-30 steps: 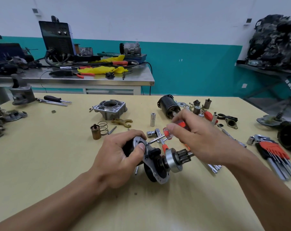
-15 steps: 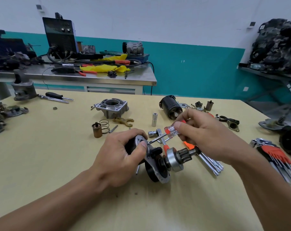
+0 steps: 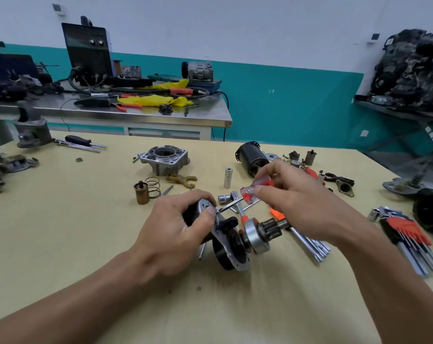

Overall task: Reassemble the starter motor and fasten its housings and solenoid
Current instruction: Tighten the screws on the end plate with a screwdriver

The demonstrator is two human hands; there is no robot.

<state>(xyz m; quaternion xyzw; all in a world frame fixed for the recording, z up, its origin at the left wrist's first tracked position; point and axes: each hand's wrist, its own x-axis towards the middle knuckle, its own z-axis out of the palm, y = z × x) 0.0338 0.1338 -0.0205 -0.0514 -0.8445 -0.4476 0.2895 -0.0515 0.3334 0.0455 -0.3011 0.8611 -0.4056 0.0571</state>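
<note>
My left hand [image 3: 178,232] grips the partly built starter motor [image 3: 231,247] lying on the yellow table, its thumb pressed on the grey mounting plate. The pinion gear and silver clutch [image 3: 260,233] stick out to the right. My right hand [image 3: 294,202] holds the clear red-handled screwdriver [image 3: 253,188]; its shaft slants down left and its tip meets the plate by my left thumb. A grey aluminium nose housing [image 3: 164,158], a black motor body [image 3: 249,156], a brass plunger [image 3: 141,192] with spring [image 3: 152,186] and a fork lever [image 3: 182,180] lie behind.
A red hex key set [image 3: 409,237], long chrome socket bars [image 3: 309,244], a T-handle socket wrench [image 3: 231,197], a loose socket [image 3: 227,178] and small parts lie around the right side. A black-handled screwdriver [image 3: 82,141] lies far left. A steel bench [image 3: 136,115] with tools stands behind.
My right hand has shifted slightly on the screwdriver handle, fingers turned round it; the tip stays at the plate. My left hand and the motor hold still.
</note>
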